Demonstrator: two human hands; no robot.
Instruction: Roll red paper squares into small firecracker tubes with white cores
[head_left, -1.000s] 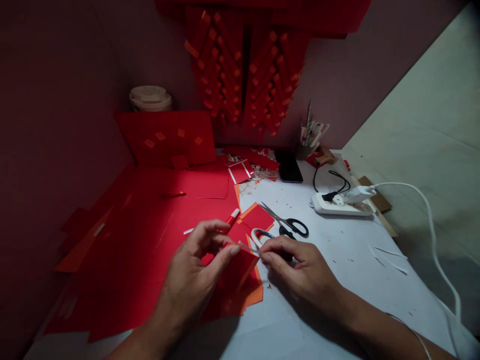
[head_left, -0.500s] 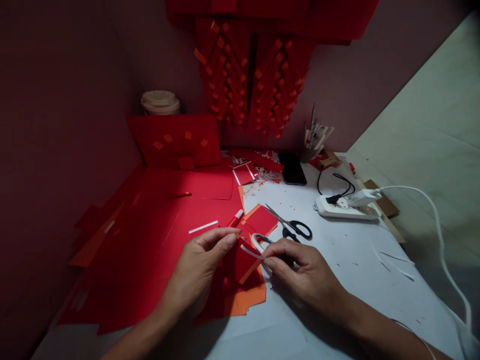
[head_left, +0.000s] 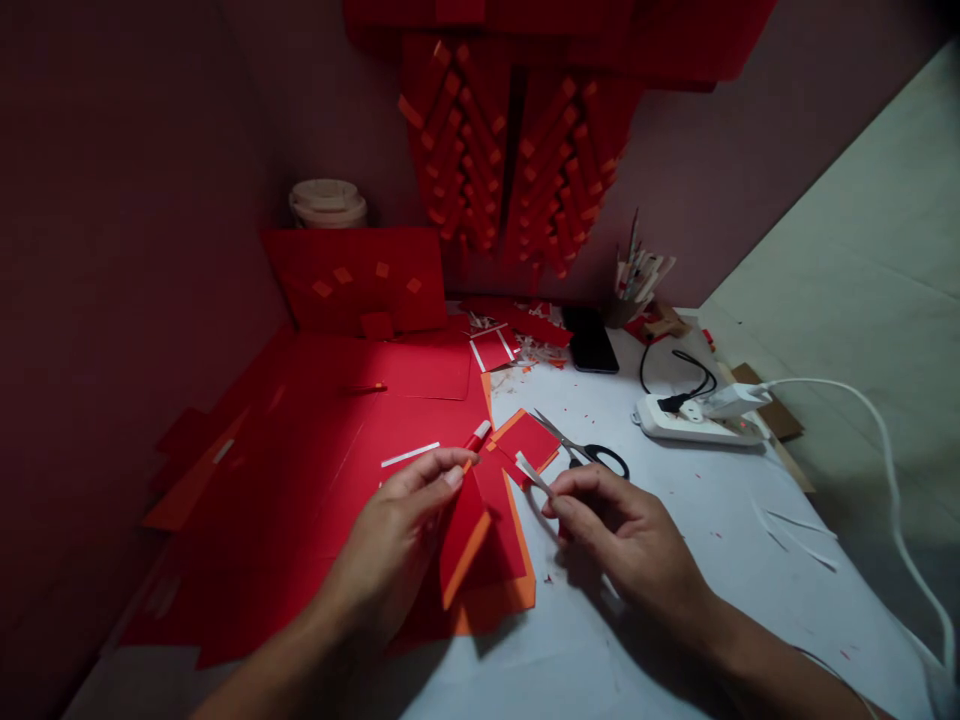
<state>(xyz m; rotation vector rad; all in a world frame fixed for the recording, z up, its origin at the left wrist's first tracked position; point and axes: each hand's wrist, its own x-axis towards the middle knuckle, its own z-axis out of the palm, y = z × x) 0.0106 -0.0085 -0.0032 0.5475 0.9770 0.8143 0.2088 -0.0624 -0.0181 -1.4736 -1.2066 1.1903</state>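
My left hand pinches a small red paper piece with an orange edge between thumb and fingers. The piece hangs tilted above the stacked red and orange sheets. To its right, my right hand is closed on a thin white paper strip, whose free end points up and left. The strip and the red piece are apart. Just beyond the left fingertips lies a red rolled tube with a white end. Black-handled scissors lie behind my right hand, next to a red card with orange edges.
Large red sheets cover the left of the white table. At the back are paper scraps, a black phone and a cup of pens. A power strip with cables sits right. Red paper decorations hang behind.
My right hand has drawn the white strip away from the red piece, moving slightly right. My left hand has tipped the piece more upright. The view has shifted a little.
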